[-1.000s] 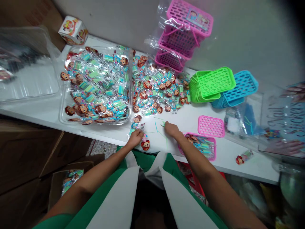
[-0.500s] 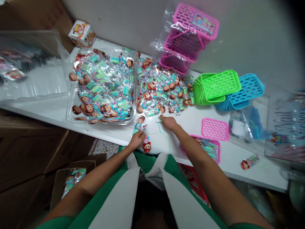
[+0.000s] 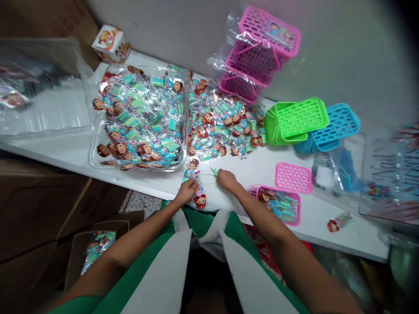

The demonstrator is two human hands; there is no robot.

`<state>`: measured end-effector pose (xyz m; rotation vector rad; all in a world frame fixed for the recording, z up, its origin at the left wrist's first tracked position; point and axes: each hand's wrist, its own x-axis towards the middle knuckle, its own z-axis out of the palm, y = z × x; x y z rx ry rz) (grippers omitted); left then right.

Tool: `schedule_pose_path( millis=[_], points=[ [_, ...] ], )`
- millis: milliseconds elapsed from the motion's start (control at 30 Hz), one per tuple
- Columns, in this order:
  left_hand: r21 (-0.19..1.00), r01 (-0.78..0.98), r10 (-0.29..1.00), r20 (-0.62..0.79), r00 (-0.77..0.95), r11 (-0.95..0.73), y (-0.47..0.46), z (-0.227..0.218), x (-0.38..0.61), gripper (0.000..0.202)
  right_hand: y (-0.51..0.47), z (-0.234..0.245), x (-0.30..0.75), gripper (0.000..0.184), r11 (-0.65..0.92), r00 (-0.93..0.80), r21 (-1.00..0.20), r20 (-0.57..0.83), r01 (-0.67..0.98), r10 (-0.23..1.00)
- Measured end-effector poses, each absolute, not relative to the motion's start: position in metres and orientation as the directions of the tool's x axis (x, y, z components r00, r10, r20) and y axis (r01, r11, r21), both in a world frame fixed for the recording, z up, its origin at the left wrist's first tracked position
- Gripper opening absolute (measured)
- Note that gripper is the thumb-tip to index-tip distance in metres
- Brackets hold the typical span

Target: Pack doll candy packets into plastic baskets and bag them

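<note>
My left hand [image 3: 187, 191] is closed on the table near its front edge, pinching small clear packets with printed cartoon figures. A brown-haired figure packet [image 3: 190, 168] sticks out above the fingers, and a red-haired figure packet [image 3: 199, 200] shows below them. My right hand [image 3: 226, 179] is closed around a few thin green strips [image 3: 214, 171], whose ends fan out to the left. A pale green strip lies on the table between the hands. Behind them is a loose heap of similar packets [image 3: 225, 120].
At left stands a clear plastic tray [image 3: 186, 148] full of packets. To the right are a pink basket [image 3: 299, 211] holding packets, a pink perforated lid [image 3: 293, 178], green baskets [image 3: 283, 124] and blue baskets [image 3: 337, 126]. Wrapped pink baskets [image 3: 248, 65] lean against the wall.
My right hand has moved left and nearer my body, and green strips now poke out of it. Several loose strips, one blue, no longer show on the table. My left hand stays about where it was.
</note>
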<state>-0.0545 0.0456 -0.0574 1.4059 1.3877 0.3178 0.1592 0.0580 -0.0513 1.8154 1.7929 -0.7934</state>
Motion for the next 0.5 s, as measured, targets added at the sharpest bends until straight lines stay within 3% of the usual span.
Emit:
schedule_pose_path(
  millis=[500],
  points=[
    [0.797,0.541,0.847,-0.464,0.260,0.271,0.046,-0.059,-0.060,0.021,0.055,-0.030,0.205,0.028,-0.188,0.094,-0.065,-0.681,0.980,0.726]
  ],
)
